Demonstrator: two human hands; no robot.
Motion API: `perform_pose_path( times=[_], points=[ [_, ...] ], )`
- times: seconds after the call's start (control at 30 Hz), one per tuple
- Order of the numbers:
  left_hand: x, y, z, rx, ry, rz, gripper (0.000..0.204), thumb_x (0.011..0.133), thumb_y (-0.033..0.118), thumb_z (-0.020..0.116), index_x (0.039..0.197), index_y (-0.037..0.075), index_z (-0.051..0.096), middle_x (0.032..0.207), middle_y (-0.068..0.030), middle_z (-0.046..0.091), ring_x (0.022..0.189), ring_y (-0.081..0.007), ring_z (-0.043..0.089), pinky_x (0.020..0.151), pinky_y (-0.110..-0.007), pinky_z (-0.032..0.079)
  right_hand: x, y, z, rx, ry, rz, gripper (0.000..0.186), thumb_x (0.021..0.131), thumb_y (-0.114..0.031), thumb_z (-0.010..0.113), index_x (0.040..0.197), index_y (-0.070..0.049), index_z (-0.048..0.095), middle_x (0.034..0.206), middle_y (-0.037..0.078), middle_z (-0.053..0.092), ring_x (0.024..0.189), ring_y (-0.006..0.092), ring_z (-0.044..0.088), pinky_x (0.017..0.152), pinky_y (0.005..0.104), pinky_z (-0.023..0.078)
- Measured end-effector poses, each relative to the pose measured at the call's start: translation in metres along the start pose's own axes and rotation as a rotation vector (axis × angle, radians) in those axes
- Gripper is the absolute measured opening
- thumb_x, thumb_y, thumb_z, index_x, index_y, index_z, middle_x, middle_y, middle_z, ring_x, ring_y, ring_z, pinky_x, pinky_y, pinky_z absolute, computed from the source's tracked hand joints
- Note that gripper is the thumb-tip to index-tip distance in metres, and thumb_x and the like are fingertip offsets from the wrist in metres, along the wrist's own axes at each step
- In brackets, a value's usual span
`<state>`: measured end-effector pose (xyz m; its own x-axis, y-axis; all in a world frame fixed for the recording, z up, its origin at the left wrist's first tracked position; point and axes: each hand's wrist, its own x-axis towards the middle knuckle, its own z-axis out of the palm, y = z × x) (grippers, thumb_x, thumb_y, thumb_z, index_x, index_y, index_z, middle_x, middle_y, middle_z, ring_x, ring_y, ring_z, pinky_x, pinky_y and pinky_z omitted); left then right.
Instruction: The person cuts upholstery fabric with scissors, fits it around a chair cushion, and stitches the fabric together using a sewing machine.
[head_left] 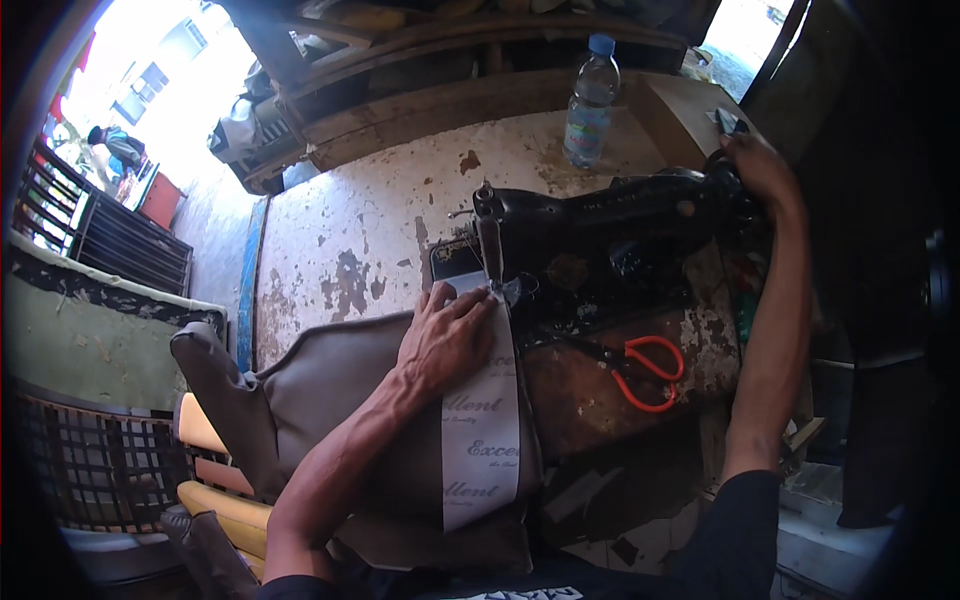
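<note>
A black sewing machine (620,210) stands on the worn table, its needle end above a strip of white printed backing (482,440). Under that strip lies a large brown leather-like cover (340,400), which spreads over the table edge toward me. My left hand (450,335) rests on the strip close to the presser foot, fingers extended and pressing down. At the machine's right end, my right hand (765,172) curls its fingers over the handwheel (735,190); its fingertips are partly hidden. Scissors with orange handles (650,372) lie right of the strip.
A water bottle with a blue cap (592,105) stands behind the machine, beside a cardboard box (690,115) with a small metallic object (728,122) near my right fingers. A wooden rack (400,140) borders the table (320,235). Far left, a person (120,148) is outdoors.
</note>
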<state>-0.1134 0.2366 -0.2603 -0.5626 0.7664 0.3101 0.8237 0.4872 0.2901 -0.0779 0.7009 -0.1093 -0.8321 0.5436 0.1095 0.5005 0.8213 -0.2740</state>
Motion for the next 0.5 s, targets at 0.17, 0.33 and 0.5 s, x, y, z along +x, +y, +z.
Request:
perform_pose_path(
  times=[0.17,0.33,0.5],
  points=[
    [0.0,-0.002,0.006,-0.034,0.011,-0.002,0.04,0.083,0.013,0.069,0.122,0.005,0.072,0.13,-0.0121,0.07,0.11,-0.0363,0.06,0.102,-0.047,0.05,0.05,-0.007,0.005,0.031,-0.027,-0.146,0.041,0.1,-0.031,0.053,0.121,0.0,0.069,0.12,0.021,0.071,0.106,0.0335,0.069,0.092,0.0427,0.052],
    [-0.002,-0.001,0.0,-0.047,-0.036,-0.027,0.04,0.083,0.013,0.069,0.122,0.006,0.071,0.13,-0.0112,0.068,0.113,-0.0362,0.059,0.102,-0.047,0.05,0.062,0.001,0.004,0.188,-0.166,-0.01,0.048,0.099,-0.039,0.055,0.127,-0.001,0.065,0.115,0.015,0.072,0.096,0.0252,0.065,0.087,0.041,0.052],
    [0.003,0.002,-0.003,-0.082,-0.051,-0.032,0.04,0.083,0.013,0.069,0.122,0.005,0.071,0.13,-0.011,0.068,0.114,-0.0363,0.059,0.104,-0.047,0.049,0.077,0.0,0.001,0.088,-0.083,-0.193,0.049,0.102,-0.045,0.056,0.11,0.001,0.071,0.107,0.013,0.073,0.094,0.0227,0.066,0.085,0.0385,0.051]
  ],
)
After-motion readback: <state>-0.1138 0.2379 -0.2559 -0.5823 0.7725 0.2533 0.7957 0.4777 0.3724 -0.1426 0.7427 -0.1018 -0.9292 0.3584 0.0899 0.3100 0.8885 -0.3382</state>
